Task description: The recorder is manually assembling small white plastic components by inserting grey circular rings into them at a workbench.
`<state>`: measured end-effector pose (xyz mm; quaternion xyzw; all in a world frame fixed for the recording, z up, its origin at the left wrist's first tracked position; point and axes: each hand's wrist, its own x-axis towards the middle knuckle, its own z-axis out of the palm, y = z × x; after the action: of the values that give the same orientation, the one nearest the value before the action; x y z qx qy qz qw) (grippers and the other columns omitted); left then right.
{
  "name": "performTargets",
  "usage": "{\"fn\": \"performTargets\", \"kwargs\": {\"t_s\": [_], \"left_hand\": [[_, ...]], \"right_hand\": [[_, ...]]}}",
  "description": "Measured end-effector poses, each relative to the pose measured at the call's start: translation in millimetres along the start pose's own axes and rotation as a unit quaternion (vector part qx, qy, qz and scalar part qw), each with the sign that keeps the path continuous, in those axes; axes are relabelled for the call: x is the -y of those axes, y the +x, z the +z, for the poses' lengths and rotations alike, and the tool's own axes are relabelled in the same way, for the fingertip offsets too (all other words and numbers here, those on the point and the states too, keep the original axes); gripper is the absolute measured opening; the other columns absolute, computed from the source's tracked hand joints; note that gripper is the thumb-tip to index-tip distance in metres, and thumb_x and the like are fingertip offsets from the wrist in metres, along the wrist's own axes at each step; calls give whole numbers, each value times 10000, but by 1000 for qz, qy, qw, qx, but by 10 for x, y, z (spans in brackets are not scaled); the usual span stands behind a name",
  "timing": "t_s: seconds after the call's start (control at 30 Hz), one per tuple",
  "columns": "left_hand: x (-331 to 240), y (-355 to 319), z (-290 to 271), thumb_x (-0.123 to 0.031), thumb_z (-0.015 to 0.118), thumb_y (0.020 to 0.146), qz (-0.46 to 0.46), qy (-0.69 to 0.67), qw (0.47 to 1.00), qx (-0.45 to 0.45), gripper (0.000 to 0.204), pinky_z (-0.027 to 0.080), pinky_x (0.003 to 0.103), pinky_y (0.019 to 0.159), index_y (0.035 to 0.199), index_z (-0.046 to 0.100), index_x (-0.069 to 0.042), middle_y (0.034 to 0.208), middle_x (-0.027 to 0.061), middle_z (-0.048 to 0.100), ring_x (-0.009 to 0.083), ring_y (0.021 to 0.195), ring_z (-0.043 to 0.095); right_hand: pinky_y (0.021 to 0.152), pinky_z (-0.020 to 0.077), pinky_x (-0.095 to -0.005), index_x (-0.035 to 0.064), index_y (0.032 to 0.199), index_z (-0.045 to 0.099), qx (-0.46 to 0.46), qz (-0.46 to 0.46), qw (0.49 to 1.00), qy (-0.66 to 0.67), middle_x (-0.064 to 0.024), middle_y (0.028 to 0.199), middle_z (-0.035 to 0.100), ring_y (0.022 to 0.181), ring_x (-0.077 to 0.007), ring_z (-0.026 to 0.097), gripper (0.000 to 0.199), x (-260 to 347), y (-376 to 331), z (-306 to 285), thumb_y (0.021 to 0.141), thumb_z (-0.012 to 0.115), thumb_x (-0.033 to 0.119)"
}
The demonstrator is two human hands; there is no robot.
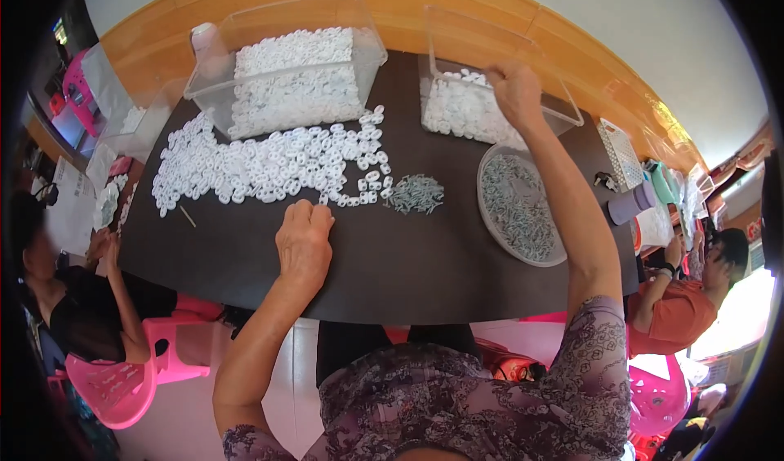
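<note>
My left hand (pixel 305 239) rests on the dark table with curled fingers, at the near edge of a spread of small white plastic pieces with holes (pixel 269 163). Whatever its fingertips hold, if anything, is hidden. Farther off to the right, my right hand (pixel 516 92) is above the right clear plastic bin (pixel 563 120), its fingers bent together. I cannot make out anything in them. White pieces (pixel 461 106) partly fill that bin. Between the hands lies a small heap of grey screws or nails (pixel 415 194). Under my right forearm stands a round tray (pixel 487 216) of similar metal pieces (pixel 518 208).
A larger clear bin (pixel 371 57) full of white pieces stands at the back left. A thin stick (pixel 188 216) lies on the table (pixel 392 273). At right are a purple cup (pixel 627 208) and a white perforated basket (pixel 621 152). People sit at left (pixel 90 298) and right (pixel 678 306).
</note>
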<state>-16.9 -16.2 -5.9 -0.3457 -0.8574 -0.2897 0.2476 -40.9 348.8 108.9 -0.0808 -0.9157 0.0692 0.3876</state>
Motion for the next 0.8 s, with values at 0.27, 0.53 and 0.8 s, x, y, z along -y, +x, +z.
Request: {"fn": "performTargets", "kwargs": {"t_s": [0.27,0.53,0.8], "left_hand": [[-194,-100,-220,-60,584,858,-325,-496,804,44,146,398,180,510,987,639,-20,742,-8,596,42,602,499],[-368,-269,-258,-83,592,877,-378,-601,703,44,110,451,202,551,942,587,6,777,53,604,76,637,545],[-403,-421,-163,-87,578,895,-341,-606,718,32,89,442,178,586,953,587,-21,803,12,601,48,677,540]], "right_hand": [[692,465,-354,23,885,651,-27,-126,984,123,-127,823,634,765,-278,584,143,724,-574,-221,743,654,32],[658,450,-332,46,797,657,160,-133,952,226,-78,730,605,717,-254,555,114,1107,-1238,81,695,682,0],[616,414,-379,77,683,608,175,-197,951,162,-74,719,526,727,-264,494,99,1258,-1456,310,640,622,-10]]}}
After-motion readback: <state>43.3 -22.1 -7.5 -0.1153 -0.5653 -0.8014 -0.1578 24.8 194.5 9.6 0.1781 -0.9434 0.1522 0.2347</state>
